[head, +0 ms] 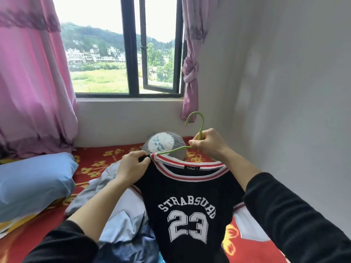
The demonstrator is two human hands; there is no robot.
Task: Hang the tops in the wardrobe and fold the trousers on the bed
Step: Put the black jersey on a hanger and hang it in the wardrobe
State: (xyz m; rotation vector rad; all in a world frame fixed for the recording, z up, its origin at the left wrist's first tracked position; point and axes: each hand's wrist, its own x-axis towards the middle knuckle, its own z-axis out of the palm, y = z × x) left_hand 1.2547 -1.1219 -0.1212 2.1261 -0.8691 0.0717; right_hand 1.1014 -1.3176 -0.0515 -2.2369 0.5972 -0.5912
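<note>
A bedroom: bed (98, 160) (red flowered cover), blue pillow (32, 183) at 9 o'clock, pink curtains (34, 82) round a window (98, 54) at 12

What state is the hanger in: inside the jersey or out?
Partly in: one hanger arm enters the jersey collar at the left hand; the right hand hides the other.

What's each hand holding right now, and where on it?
The left hand pinches the jersey at its shoulder by the collar; the right hand grips the hanger just below its hook.
</note>
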